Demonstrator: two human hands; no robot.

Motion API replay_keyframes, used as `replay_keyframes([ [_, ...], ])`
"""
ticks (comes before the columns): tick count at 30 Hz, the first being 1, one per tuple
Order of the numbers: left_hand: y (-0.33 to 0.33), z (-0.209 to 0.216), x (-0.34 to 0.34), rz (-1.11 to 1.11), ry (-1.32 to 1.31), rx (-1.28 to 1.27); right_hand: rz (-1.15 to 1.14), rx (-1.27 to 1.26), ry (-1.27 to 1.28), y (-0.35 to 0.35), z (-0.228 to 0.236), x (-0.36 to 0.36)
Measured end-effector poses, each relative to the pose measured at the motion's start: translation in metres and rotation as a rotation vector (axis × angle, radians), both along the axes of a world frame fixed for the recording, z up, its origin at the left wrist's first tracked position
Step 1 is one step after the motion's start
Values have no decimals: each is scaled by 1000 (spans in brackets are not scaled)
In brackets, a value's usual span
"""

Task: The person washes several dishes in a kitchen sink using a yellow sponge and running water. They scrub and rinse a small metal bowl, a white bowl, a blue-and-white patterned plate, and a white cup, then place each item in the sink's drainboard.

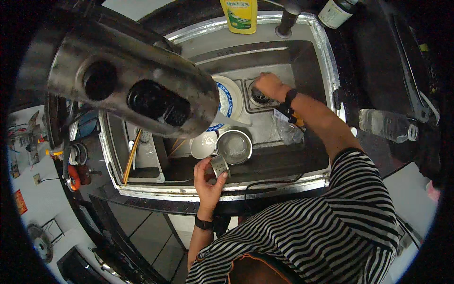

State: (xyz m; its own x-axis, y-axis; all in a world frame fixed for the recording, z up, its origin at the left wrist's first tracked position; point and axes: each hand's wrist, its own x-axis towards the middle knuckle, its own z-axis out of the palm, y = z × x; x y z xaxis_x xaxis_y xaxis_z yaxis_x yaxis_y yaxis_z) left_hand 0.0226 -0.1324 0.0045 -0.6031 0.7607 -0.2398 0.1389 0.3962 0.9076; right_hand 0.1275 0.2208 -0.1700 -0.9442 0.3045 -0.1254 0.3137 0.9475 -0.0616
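Note:
Over the sink (302, 161), my left hand (206, 182) pinches a small metal strainer basket (219, 166) with holes in its base, tilted on its side. Just past it are a white bowl (203, 144) and a round metal bowl (234, 146). My right hand (272, 86) is closed at the sink drain (259, 98); what its fingers hold, if anything, is hidden. A crumpled clear plastic bag (288, 130) lies below my right wrist. Plates with a blue rim (228, 97) are stacked left of the drain, partly hidden by the faucet.
A large metal faucet (137, 90) fills the upper left, with water (235, 121) running from it. Chopsticks (132, 156) stand in the left compartment. A yellow detergent bottle (240, 16) is at the back edge; a clear plastic bottle (385, 125) lies on the right counter.

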Motion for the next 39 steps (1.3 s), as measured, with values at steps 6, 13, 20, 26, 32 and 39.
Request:
replay_keyframes([
  [6, 2, 1, 1, -23, 93, 10, 193, 190, -61, -32, -68, -4],
  [13, 1, 2, 1, -39, 95, 62, -131, -374, -319, 3, -15, -13],
  [20, -1, 1, 0, -9, 54, 47, -112, 86, -31, 13, 30, 5],
  [26, 1, 3, -1, -31, 74, 8, 430, 269, 27, -23, -16, 3],
  [32, 1, 1, -1, -25, 27, 19, 9, 12, -464, -31, -71, -17],
  [39, -1, 4, 0, -26, 100, 64, -117, -368, -292, 19, -78, -7],
])
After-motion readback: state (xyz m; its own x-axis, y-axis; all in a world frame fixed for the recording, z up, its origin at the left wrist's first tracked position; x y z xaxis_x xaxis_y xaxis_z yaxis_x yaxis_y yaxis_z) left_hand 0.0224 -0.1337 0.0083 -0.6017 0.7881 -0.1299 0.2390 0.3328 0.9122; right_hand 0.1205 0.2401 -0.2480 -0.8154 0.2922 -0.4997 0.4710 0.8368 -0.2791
